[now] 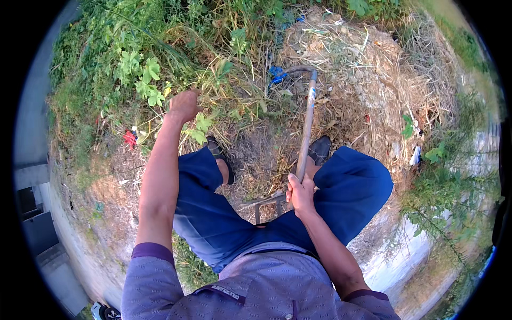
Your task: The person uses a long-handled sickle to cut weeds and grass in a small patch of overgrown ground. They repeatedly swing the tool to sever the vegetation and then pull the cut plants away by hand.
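Observation:
My right hand (302, 192) is wrapped around the lower end of a sickle's long wooden handle (307, 124). The handle points away from me, and its curved metal blade (298, 69) bends left over cut grass beside a blue scrap (277, 75). My left hand (185, 106) reaches forward with bent fingers into weeds and grass (224, 90). Whether stems are inside its grasp is hidden by the back of the hand. Broad green leaves (148, 82) grow just beyond it, and another leafy sprig (199, 128) hangs just below it.
Dry straw (376, 76) is heaped at the right front. Between my shoes (319, 150) lies bare soil (264, 148), with a low frame (266, 202) behind. Red scrap (130, 139) lies left. Dense green plants (96, 72) stand front left; feathery weeds (436, 200) grow right.

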